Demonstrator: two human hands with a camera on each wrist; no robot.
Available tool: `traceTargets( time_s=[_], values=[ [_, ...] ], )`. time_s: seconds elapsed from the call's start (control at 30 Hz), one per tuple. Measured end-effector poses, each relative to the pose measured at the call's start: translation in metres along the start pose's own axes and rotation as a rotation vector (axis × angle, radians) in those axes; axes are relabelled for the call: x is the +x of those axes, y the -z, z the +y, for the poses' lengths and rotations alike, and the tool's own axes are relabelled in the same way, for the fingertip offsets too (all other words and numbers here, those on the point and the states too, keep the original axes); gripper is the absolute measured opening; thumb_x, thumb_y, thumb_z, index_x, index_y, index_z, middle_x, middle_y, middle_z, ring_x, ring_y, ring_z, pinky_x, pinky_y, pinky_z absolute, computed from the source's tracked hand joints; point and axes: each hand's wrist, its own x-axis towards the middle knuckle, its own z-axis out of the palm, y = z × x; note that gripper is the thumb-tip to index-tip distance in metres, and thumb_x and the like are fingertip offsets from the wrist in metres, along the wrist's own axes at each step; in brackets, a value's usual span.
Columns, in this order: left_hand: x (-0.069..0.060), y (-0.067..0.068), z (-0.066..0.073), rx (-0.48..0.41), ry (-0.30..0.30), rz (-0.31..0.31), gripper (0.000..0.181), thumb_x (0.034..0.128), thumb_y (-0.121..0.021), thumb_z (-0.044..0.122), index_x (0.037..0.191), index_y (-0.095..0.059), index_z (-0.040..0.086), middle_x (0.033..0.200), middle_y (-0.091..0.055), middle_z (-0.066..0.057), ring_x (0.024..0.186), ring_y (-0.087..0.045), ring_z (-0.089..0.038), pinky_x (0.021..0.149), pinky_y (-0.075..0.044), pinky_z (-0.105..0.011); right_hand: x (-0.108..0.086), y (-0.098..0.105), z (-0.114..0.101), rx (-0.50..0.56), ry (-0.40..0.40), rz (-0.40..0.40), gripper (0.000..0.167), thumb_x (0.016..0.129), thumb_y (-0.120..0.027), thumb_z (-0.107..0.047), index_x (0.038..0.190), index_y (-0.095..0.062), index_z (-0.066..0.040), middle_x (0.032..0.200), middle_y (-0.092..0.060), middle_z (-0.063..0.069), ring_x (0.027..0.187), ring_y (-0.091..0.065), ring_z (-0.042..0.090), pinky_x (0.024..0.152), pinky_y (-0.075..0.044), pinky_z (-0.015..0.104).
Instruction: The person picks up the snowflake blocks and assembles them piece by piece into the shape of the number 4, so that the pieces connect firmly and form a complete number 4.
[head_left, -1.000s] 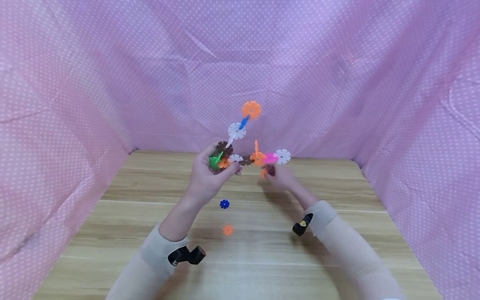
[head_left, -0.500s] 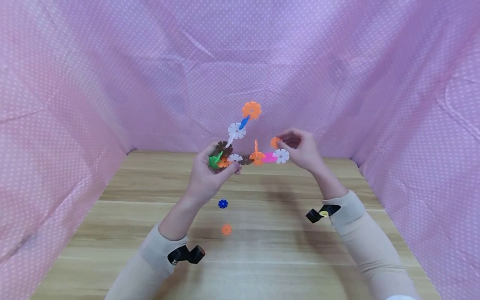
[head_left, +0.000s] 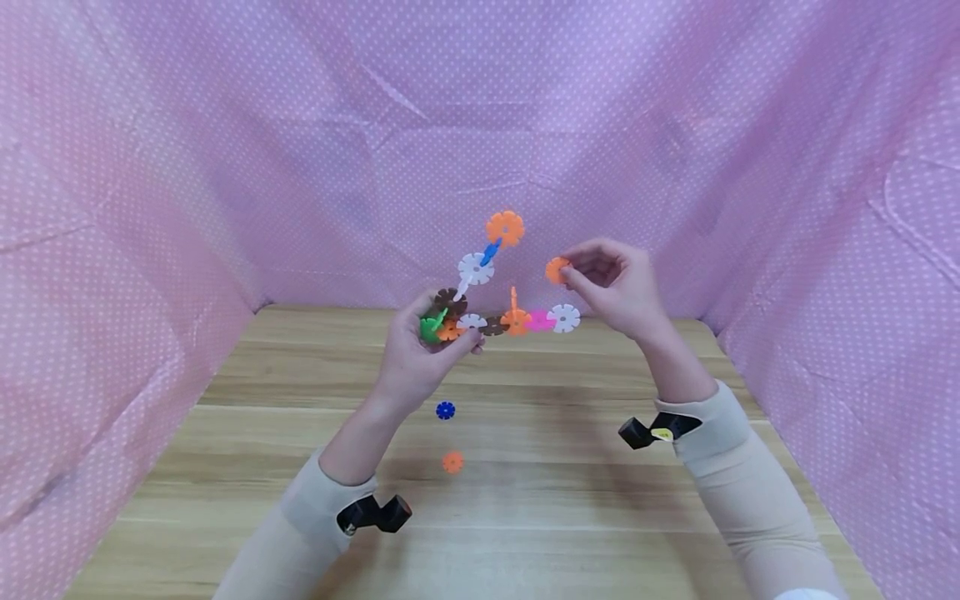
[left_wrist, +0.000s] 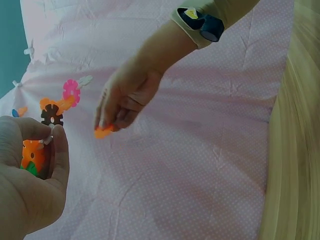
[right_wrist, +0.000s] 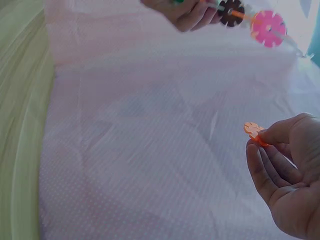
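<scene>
My left hand (head_left: pixel 411 367) grips a chain of interlocked notched plastic discs (head_left: pixel 516 323) above the table. Near the palm sit a green disc (head_left: pixel 431 330) and a brown disc (head_left: pixel 452 302). One branch rises to an orange disc (head_left: pixel 506 228) at its top; another runs right through a pink disc (head_left: pixel 539 321) to a white disc (head_left: pixel 564 318). Between thumb and fingertips my right hand (head_left: pixel 626 292) pinches a loose orange disc (head_left: pixel 556 270), apart from the chain. The right wrist view shows this pinched disc (right_wrist: pixel 254 131) plainly. Fingers hide part of the chain's held end.
On the wooden table (head_left: pixel 300 433) lie a dark blue disc (head_left: pixel 446 410) and an orange disc (head_left: pixel 452 462), both below the chain. Pink dotted cloth (head_left: pixel 480 125) walls the back and both sides.
My right hand has risen from below the chain's right end to above and right of it, carrying the orange disc. My left hand and the chain stay almost in place.
</scene>
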Motion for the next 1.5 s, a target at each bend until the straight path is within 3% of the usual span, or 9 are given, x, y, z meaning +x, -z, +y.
traceTargets(
  time_s=[0.23, 0.5, 0.77, 1.0, 1.2, 1.37, 1.5],
  values=[
    [-0.003, -0.003, 0.003, 0.014, 0.009, -0.004, 0.033, 0.0930, -0.069, -0.012, 0.124, -0.058, -0.012, 0.101, -0.073, 0.000, 0.082, -0.078, -0.014, 0.080, -0.072, -0.031, -0.007, -0.009, -0.034, 0.130, 0.097, 0.007, 0.017, 0.087, -0.074, 0.019, 0.103, -0.071, 0.017, 0.091, -0.083, -0.002, 0.073, -0.077, 0.011, 0.070, -0.069, 0.023],
    [-0.005, -0.006, 0.002, 0.042, -0.011, -0.016, 0.033, 0.0921, -0.071, -0.012, 0.123, -0.060, -0.012, 0.102, -0.074, 0.000, 0.081, -0.077, -0.013, 0.078, -0.072, -0.033, -0.016, -0.023, -0.059, 0.168, 0.098, 0.013, 0.017, 0.084, -0.073, 0.024, 0.100, -0.069, 0.021, 0.090, -0.083, -0.002, 0.074, -0.081, 0.014, 0.067, -0.071, 0.034],
    [-0.009, -0.007, 0.003, 0.052, -0.022, -0.028, 0.032, 0.0922, -0.071, -0.011, 0.122, -0.061, -0.010, 0.103, -0.073, -0.005, 0.080, -0.077, -0.013, 0.079, -0.072, -0.033, -0.023, -0.032, -0.068, 0.139, 0.148, -0.008, 0.015, 0.082, -0.075, 0.023, 0.096, -0.073, 0.019, 0.089, -0.082, -0.006, 0.073, -0.079, 0.010, 0.067, -0.070, 0.026],
    [-0.012, -0.009, 0.004, 0.061, -0.014, -0.046, 0.030, 0.0923, -0.072, -0.010, 0.121, -0.061, -0.010, 0.103, -0.072, -0.009, 0.080, -0.077, -0.013, 0.079, -0.072, -0.032, -0.028, -0.035, -0.072, 0.067, 0.169, -0.026, 0.015, 0.083, -0.077, 0.020, 0.097, -0.076, 0.014, 0.091, -0.082, -0.009, 0.076, -0.080, 0.009, 0.069, -0.070, 0.025],
    [-0.011, -0.008, 0.005, 0.068, -0.008, -0.041, 0.029, 0.0932, -0.072, -0.009, 0.120, -0.062, -0.008, 0.103, -0.072, -0.014, 0.080, -0.078, -0.014, 0.080, -0.072, -0.032, -0.029, -0.035, -0.069, -0.073, 0.287, -0.097, 0.024, 0.084, -0.079, 0.017, 0.107, -0.077, 0.008, 0.099, -0.082, 0.013, 0.083, -0.078, 0.010, 0.075, -0.070, 0.024],
    [-0.012, -0.008, 0.006, 0.028, 0.018, -0.039, 0.033, 0.0939, -0.071, -0.010, 0.125, -0.060, -0.009, 0.109, -0.072, -0.018, 0.081, -0.077, -0.013, 0.081, -0.072, -0.033, -0.032, -0.031, -0.065, -0.298, 0.451, -0.216, 0.055, 0.079, -0.090, -0.002, 0.129, -0.070, 0.004, 0.120, -0.078, 0.015, 0.091, -0.078, 0.018, 0.088, -0.068, 0.022],
    [-0.013, -0.006, 0.006, 0.014, 0.041, -0.033, 0.037, 0.0944, -0.071, -0.010, 0.130, -0.060, -0.008, 0.110, -0.072, -0.011, 0.082, -0.078, -0.013, 0.083, -0.072, -0.033, -0.034, -0.029, -0.064, -0.411, 0.508, -0.258, 0.081, 0.069, -0.100, -0.010, 0.139, -0.062, 0.003, 0.117, -0.077, 0.012, 0.093, -0.078, 0.020, 0.092, -0.066, 0.020]
  ],
)
